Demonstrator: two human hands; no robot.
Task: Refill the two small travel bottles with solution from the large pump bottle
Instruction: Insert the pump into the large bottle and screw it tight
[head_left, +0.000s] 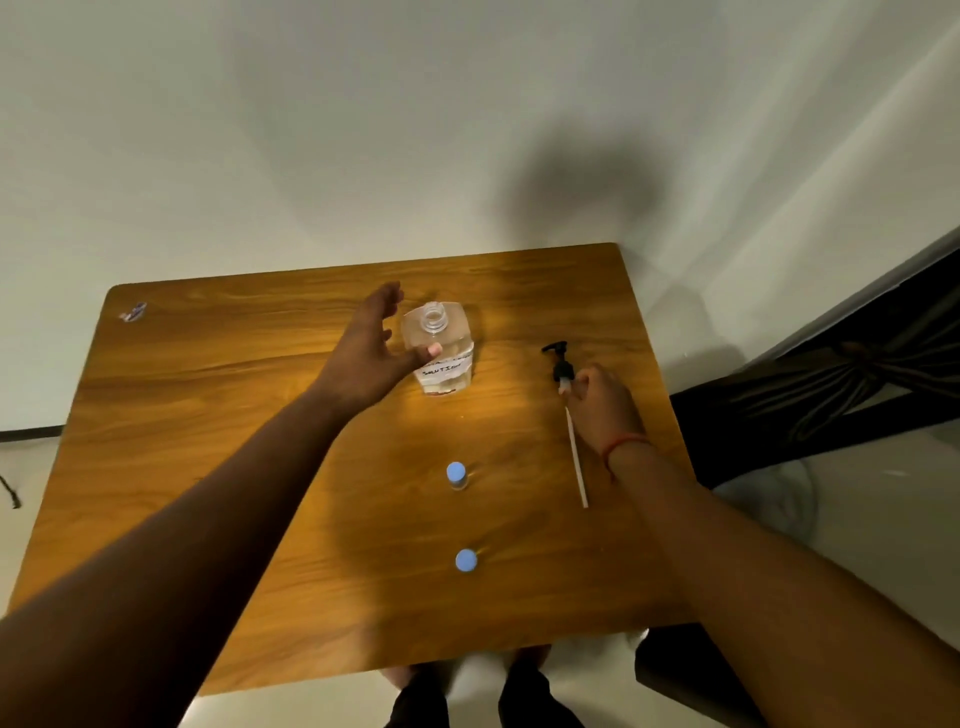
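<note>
On the wooden table (208, 415), toward its far edge, I see the large bottle (440, 347) standing upright, open neck pointing straight up, its handwritten label facing me. The left hand (371, 348) is spread wide beside it, fingers extended behind the bottle's left side and the thumb tip touching the front near the label; it cups rather than clamps. To the right, well apart from the bottle, the pump (560, 364) lies flat on the tabletop, black head pointing away from me and its long white dip tube (576, 457) running back toward the near edge, slightly slanted right. The right hand (605, 405) rests at the pump's collar, fingertips touching it; whether they pinch it I cannot tell. Nearer me, on the table's midline, two small travel bottles stand upright with blue caps on: the far one (456, 474) and the near one (466, 561), well apart. A red thread band (623, 446) circles the right wrist. A sticker (133, 312) sits at the far-left corner. Nothing lies between the large bottle and the small ones.
</note>
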